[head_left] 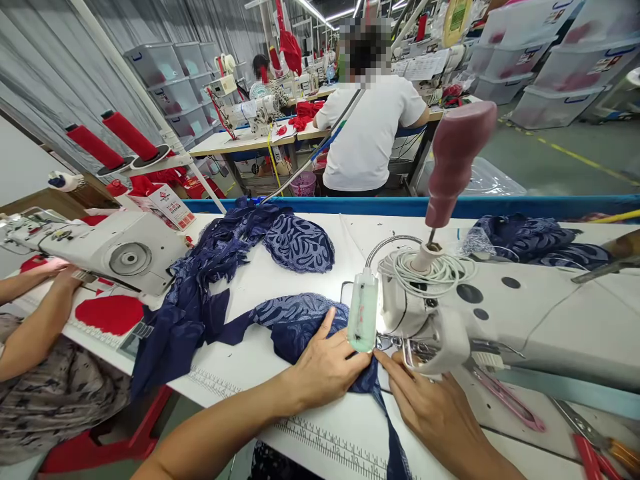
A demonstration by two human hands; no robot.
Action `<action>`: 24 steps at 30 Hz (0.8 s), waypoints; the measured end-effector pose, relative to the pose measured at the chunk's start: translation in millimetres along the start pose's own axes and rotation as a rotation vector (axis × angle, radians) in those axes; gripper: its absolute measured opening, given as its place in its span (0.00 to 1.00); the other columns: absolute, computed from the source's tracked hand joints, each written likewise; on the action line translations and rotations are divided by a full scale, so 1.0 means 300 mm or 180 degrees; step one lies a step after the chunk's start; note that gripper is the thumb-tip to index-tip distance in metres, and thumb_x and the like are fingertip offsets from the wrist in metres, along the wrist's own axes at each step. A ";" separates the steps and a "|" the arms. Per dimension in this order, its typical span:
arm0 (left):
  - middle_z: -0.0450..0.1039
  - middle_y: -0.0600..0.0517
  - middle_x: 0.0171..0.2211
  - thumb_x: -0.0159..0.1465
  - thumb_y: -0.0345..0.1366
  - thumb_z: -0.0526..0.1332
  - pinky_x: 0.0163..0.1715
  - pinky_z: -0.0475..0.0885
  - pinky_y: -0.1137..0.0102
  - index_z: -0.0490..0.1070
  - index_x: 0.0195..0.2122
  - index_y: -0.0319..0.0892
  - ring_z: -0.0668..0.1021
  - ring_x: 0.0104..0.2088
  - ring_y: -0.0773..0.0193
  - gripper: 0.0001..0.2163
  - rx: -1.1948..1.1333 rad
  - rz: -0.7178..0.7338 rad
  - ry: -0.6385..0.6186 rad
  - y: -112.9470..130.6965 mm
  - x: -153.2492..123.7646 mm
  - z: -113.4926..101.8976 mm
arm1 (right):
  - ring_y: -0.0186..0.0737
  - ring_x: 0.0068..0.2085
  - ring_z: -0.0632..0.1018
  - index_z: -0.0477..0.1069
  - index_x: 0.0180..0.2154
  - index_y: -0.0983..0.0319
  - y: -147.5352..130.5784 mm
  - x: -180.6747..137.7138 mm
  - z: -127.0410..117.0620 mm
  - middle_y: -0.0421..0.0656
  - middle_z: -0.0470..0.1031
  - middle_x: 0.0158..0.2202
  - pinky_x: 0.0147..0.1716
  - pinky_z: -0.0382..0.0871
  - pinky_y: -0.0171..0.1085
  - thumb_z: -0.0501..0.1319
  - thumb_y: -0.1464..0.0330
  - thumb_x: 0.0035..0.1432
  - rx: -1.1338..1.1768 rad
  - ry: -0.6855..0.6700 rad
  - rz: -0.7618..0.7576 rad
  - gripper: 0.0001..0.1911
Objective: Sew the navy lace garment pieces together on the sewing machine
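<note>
My left hand (pixel 327 365) lies flat on a navy lace fabric piece (pixel 295 320), pressing it to the white table just left of the sewing machine's needle. My right hand (pixel 434 408) rests on the same fabric at the presser foot (pixel 395 347), its fingertips pinching the cloth's edge beside my left thumb. The white sewing machine (pixel 525 313) stands over both hands, with a small lamp (pixel 363 317) on a flexible neck at its head and a pink thread cone (pixel 453 163) on top. The needle itself is hidden behind the lamp.
A heap of navy lace pieces (pixel 225 257) lies at the table's left, more (pixel 525 237) behind the machine. Red-handled scissors (pixel 600 450) and pink snips (pixel 505 400) lie at right. A co-worker's arm (pixel 35 320) works red fabric (pixel 110 313) at a neighbouring machine (pixel 115 250). Another person (pixel 367 133) sits ahead, back turned.
</note>
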State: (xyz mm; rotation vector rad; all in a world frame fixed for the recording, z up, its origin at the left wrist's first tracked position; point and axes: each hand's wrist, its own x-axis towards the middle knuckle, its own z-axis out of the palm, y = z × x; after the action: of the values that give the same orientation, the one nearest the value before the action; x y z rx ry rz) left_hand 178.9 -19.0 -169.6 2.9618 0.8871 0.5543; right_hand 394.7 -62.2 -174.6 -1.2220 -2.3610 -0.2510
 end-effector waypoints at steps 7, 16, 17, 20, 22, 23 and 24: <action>0.74 0.46 0.50 0.69 0.31 0.51 0.64 0.52 0.43 0.71 0.47 0.41 0.75 0.52 0.57 0.11 0.0006 -0.0084 -0.0036 0.008 0.006 0.000 | 0.43 0.41 0.75 0.77 0.37 0.61 0.017 -0.020 0.017 0.48 0.76 0.36 0.33 0.61 0.39 0.50 0.79 0.61 -0.0320 -0.0141 0.0006 0.17; 0.75 0.44 0.48 0.69 0.31 0.52 0.60 0.63 0.48 0.67 0.54 0.41 0.73 0.55 0.55 0.14 0.0066 -0.0199 -0.0114 0.018 0.005 0.000 | 0.44 0.41 0.76 0.76 0.41 0.61 0.028 -0.020 0.021 0.48 0.77 0.37 0.38 0.63 0.41 0.52 0.78 0.61 -0.0419 -0.0180 -0.0068 0.16; 0.74 0.44 0.48 0.69 0.31 0.52 0.60 0.63 0.48 0.67 0.54 0.41 0.73 0.54 0.55 0.14 0.0079 -0.0217 -0.0105 0.015 0.008 0.002 | 0.44 0.40 0.76 0.77 0.40 0.61 0.030 -0.010 0.018 0.48 0.77 0.37 0.39 0.63 0.42 0.51 0.78 0.61 -0.0444 -0.0123 -0.0056 0.16; 0.73 0.43 0.49 0.68 0.32 0.52 0.59 0.63 0.46 0.66 0.55 0.42 0.74 0.53 0.55 0.15 0.0091 -0.0242 -0.0087 0.012 0.018 0.002 | 0.42 0.35 0.75 0.76 0.40 0.63 0.025 0.019 -0.007 0.48 0.77 0.34 0.39 0.64 0.42 0.47 0.77 0.64 -0.0453 0.0083 -0.0098 0.19; 0.72 0.43 0.50 0.68 0.31 0.52 0.58 0.62 0.45 0.65 0.55 0.41 0.73 0.53 0.54 0.15 0.0082 -0.0253 -0.0037 0.024 0.018 -0.011 | 0.42 0.31 0.74 0.75 0.38 0.63 -0.001 0.023 -0.036 0.47 0.75 0.30 0.36 0.63 0.41 0.45 0.75 0.66 -0.0395 0.0198 0.0021 0.19; 0.72 0.42 0.50 0.68 0.30 0.52 0.58 0.63 0.46 0.65 0.55 0.41 0.73 0.53 0.54 0.15 0.0072 -0.0262 0.0022 0.037 0.012 -0.022 | 0.42 0.29 0.73 0.74 0.38 0.62 -0.022 0.015 -0.050 0.45 0.74 0.28 0.34 0.63 0.41 0.46 0.72 0.68 -0.0339 0.0207 0.0173 0.18; 0.71 0.42 0.51 0.68 0.30 0.52 0.58 0.63 0.47 0.65 0.55 0.40 0.72 0.53 0.54 0.15 0.0043 -0.0275 0.0087 0.053 0.002 -0.034 | 0.42 0.29 0.73 0.73 0.37 0.62 -0.048 0.001 -0.062 0.44 0.73 0.27 0.32 0.63 0.40 0.46 0.67 0.69 -0.0259 0.0175 0.0333 0.17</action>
State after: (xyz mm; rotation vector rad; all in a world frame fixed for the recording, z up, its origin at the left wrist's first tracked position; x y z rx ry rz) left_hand 184.3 -33.1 -158.3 2.9177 1.0197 0.5890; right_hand 388.9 -77.2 -157.4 -1.3545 -2.2518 -0.3446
